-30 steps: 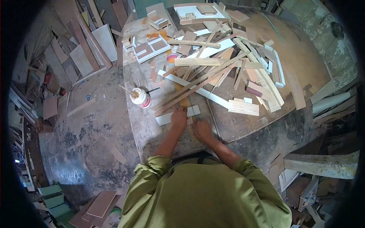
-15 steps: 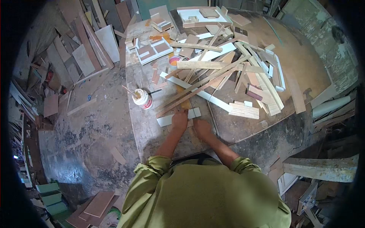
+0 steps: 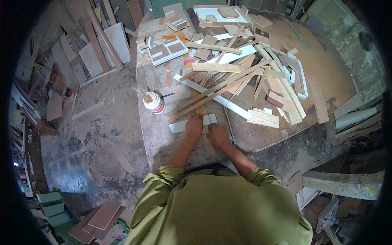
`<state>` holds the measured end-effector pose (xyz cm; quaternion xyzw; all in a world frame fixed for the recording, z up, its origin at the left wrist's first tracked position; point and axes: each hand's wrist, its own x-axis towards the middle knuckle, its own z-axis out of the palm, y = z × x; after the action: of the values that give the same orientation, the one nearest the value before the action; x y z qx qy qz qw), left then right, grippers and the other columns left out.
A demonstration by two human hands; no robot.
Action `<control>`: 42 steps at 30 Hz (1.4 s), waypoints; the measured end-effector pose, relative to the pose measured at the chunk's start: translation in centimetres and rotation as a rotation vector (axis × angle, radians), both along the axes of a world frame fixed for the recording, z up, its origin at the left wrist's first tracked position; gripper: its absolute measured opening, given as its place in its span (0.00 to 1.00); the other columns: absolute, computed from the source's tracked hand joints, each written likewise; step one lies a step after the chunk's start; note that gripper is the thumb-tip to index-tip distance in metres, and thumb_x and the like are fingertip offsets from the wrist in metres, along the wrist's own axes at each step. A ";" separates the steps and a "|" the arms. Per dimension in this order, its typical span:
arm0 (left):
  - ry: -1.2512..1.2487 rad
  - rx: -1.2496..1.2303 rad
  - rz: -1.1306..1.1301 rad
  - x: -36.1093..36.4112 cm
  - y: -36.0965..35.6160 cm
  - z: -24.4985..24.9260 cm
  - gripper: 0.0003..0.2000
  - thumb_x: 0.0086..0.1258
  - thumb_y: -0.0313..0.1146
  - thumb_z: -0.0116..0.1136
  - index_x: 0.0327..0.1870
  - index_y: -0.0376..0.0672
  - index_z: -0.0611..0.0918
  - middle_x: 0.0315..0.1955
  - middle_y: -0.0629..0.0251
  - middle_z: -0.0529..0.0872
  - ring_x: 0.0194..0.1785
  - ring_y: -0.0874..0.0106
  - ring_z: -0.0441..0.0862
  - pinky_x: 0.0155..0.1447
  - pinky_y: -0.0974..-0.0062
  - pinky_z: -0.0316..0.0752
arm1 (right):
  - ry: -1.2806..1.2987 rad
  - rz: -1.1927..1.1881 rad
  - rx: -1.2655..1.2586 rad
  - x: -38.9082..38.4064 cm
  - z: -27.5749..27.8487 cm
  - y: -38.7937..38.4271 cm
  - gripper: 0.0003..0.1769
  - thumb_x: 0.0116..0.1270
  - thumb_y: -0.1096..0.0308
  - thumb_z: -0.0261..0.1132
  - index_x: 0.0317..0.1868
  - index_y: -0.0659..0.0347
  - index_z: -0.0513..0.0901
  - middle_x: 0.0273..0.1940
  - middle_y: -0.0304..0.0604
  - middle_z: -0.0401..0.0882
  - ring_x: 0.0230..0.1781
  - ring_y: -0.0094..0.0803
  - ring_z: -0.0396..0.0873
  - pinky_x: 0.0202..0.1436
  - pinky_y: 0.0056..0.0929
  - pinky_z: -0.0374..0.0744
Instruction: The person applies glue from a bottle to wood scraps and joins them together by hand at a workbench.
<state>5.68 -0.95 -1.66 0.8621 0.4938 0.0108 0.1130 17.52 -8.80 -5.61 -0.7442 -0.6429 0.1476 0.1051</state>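
Note:
My left hand (image 3: 194, 126) is closed over the middle of a short white board strip (image 3: 178, 128) at the table's near end, with its fingers bent down against the strip. The strip's right end (image 3: 210, 119) shows beyond the knuckles. Just to the right, my right hand (image 3: 219, 136) is curled into a fist low over the tabletop, near the strip's lower edge. What it holds, if anything, is hidden. A small brown wood piece (image 3: 205, 130) shows between the hands. Just beyond the strip lies the end of a long brown wood strip (image 3: 179, 116).
A white glue tub (image 3: 154, 103) with a brush handle stands left of the strip, near the table (image 3: 143, 134) edge. Wooden battens (image 3: 228, 68) are heaped ahead. A white-framed piece (image 3: 167, 52) and a larger framed panel (image 3: 222, 16) lie farther back.
The view has shifted slightly. Both hands stay in nearly the same place at the white strip, with no clear change in their hold.

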 end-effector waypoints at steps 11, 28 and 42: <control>-0.037 0.060 -0.043 -0.2 -0.1 0.3 0.20 0.52 0.32 0.64 0.49 0.44 0.78 0.43 0.64 0.79 0.51 0.58 0.74 0.44 0.66 0.79 | 0.069 -0.032 -0.121 -0.3 2.6 -2.1 0.17 0.65 0.60 0.49 0.32 0.66 0.78 0.31 0.58 0.80 0.35 0.52 0.79 0.39 0.47 0.76; -0.031 0.040 -0.030 0.0 0.0 0.7 0.20 0.50 0.34 0.66 0.45 0.43 0.78 0.43 0.63 0.78 0.49 0.60 0.75 0.43 0.67 0.79 | -0.015 -0.058 0.000 -0.4 0.9 0.5 0.12 0.60 0.63 0.55 0.33 0.65 0.77 0.26 0.53 0.80 0.26 0.45 0.81 0.30 0.44 0.79; -0.055 0.107 -0.048 -0.3 0.0 -0.2 0.18 0.53 0.31 0.62 0.47 0.43 0.78 0.42 0.63 0.77 0.48 0.59 0.75 0.42 0.66 0.79 | 0.036 -0.031 0.041 -0.4 -0.8 -0.4 0.12 0.60 0.64 0.54 0.33 0.66 0.77 0.26 0.55 0.79 0.27 0.50 0.79 0.33 0.46 0.78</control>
<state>5.39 -0.97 -1.88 0.8779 0.4684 0.0582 0.0803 17.16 -9.15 -6.43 -0.7489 -0.6324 0.1460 0.1340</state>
